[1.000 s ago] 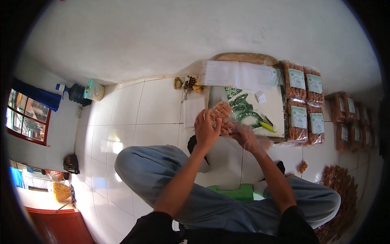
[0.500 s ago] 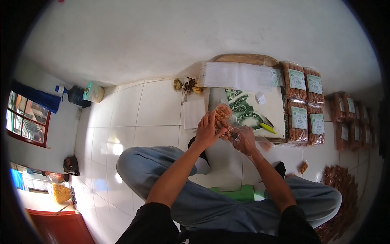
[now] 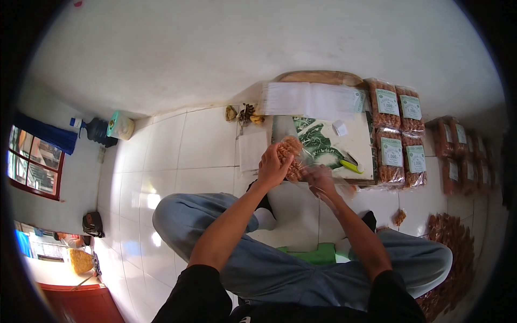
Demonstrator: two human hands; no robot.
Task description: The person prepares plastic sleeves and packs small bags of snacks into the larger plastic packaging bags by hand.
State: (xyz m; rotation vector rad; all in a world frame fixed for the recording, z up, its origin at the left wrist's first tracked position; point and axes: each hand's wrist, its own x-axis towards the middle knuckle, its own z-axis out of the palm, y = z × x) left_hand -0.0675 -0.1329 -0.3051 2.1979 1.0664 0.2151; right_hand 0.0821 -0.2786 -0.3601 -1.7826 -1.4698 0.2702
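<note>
A clear plastic bag filled with brown snack pieces (image 3: 292, 148) is held over the near left corner of a low board. My left hand (image 3: 273, 166) is closed round the filled part of this bag, fingers across its left side. At the bag's loose end, my right hand (image 3: 321, 180) is closed on the clear plastic, somewhat smeared by motion. Just beyond my hands, the low board (image 3: 358, 148) carries a green pattern, a small white paper piece (image 3: 340, 127) and a yellow-green cutter (image 3: 351, 166).
Flat clear plastic bags (image 3: 312, 99) lie across the board's far side. Labelled packs of snacks (image 3: 391, 152) are stacked to the right, with more packs (image 3: 451, 175) beyond. A heap of small brown packets (image 3: 449, 258) lies by my right knee. Bananas (image 3: 246, 114) rest near the wall.
My right hand has shifted slightly left and up with the plastic end. The bag is still in my left hand, a little more upright. The whole view has shifted slightly.
</note>
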